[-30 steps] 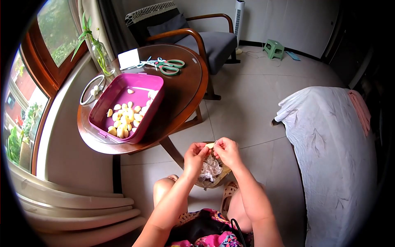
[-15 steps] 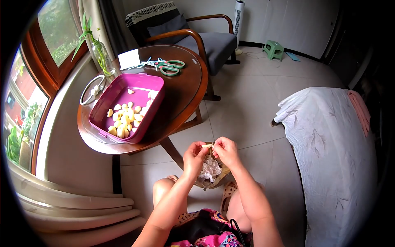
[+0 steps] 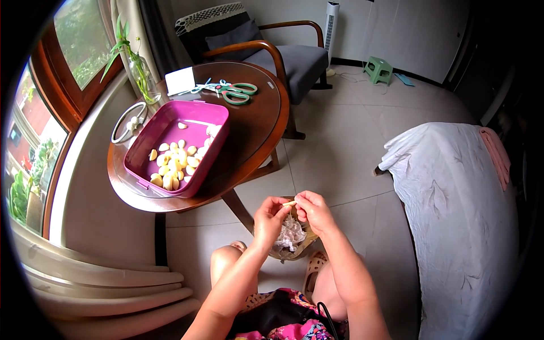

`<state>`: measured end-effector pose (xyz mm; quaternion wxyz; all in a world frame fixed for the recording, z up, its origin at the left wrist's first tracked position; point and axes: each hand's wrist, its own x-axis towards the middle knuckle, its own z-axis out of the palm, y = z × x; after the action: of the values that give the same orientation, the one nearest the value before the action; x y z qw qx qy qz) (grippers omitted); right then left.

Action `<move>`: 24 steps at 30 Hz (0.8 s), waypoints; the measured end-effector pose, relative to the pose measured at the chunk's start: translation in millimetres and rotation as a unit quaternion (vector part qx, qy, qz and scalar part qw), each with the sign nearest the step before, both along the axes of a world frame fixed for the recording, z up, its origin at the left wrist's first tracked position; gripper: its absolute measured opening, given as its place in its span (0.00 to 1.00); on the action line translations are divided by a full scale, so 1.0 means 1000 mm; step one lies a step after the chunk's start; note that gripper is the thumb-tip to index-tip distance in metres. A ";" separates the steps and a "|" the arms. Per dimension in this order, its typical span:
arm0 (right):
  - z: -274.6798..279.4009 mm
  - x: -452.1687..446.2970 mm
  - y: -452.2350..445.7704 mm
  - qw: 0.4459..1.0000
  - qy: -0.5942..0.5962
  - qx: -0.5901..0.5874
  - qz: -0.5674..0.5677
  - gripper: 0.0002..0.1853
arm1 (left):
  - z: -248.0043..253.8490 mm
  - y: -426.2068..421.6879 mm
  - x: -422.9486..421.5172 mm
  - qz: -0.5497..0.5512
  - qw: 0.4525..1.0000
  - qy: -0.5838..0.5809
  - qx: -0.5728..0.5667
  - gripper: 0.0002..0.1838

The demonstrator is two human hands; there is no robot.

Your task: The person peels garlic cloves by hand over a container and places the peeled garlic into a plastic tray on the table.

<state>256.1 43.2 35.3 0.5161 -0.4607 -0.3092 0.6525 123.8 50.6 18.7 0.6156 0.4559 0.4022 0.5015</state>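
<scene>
A pale garlic clove (image 3: pixel 289 203) is pinched between my two hands. My left hand (image 3: pixel 270 217) grips one end of it with thumb and fingers. At its other end, the fingertips of my right hand (image 3: pixel 313 211) are closed on it. Below both hands stands a waste bin (image 3: pixel 306 242) between my feet, with crumpled whitish material (image 3: pixel 290 233) inside. On the round table to the left, a magenta plastic box (image 3: pixel 199 173) holds several peeled garlic cloves (image 3: pixel 174 164) and some whiter pieces along its right side.
Green-handled scissors (image 3: pixel 237 94) lie on the wooden table (image 3: pixel 262 122) beside a white card (image 3: pixel 179 81) and a vase with a plant (image 3: pixel 146 85). A cushioned armchair (image 3: pixel 294 62) stands behind. Farther off is a green stool (image 3: pixel 378 70). To the right, a pale cloth (image 3: pixel 447 204) covers something large.
My right fingers have closed in on the clove's end, and the clove has tilted slightly between my hands. The view has shifted a little; the box and table stay put.
</scene>
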 end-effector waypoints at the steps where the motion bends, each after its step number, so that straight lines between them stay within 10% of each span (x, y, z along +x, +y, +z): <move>1: 0.001 -0.001 0.000 1.000 0.019 0.008 0.005 0.07 | -0.001 0.000 0.000 -0.004 1.000 -0.018 -0.005 0.05; 9: -0.002 -0.017 -0.004 0.989 0.117 0.073 -0.051 0.08 | -0.001 0.003 -0.004 -0.038 0.970 -0.211 -0.118 0.05; 24: -0.021 0.005 0.000 0.946 -0.304 0.112 -0.032 0.08 | 0.005 0.006 -0.006 -0.002 0.995 -0.093 -0.034 0.07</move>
<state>260.9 42.9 14.5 0.4665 -0.5859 -0.5074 0.4262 118.2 56.3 23.2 0.6668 0.3865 0.3589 0.5265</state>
